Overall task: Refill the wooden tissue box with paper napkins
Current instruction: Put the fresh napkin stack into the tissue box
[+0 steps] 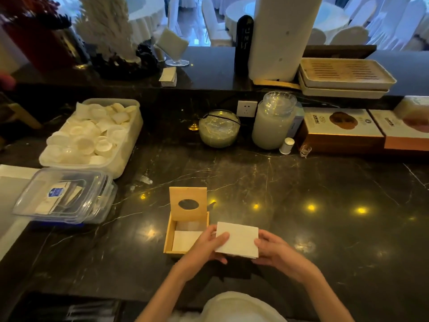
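Observation:
A small wooden tissue box stands on the dark marble counter with its hinged lid raised upright; the lid has an oval slot. White napkins lie inside the box. Just right of the box, above the counter, I hold a folded stack of white paper napkins between both hands. My left hand grips its left edge, thumb on top. My right hand grips its right edge.
A clear lidded plastic container sits at the left, with an open tub of white dishes behind it. A glass bowl, a glass jar, a small white shaker and boxes line the back.

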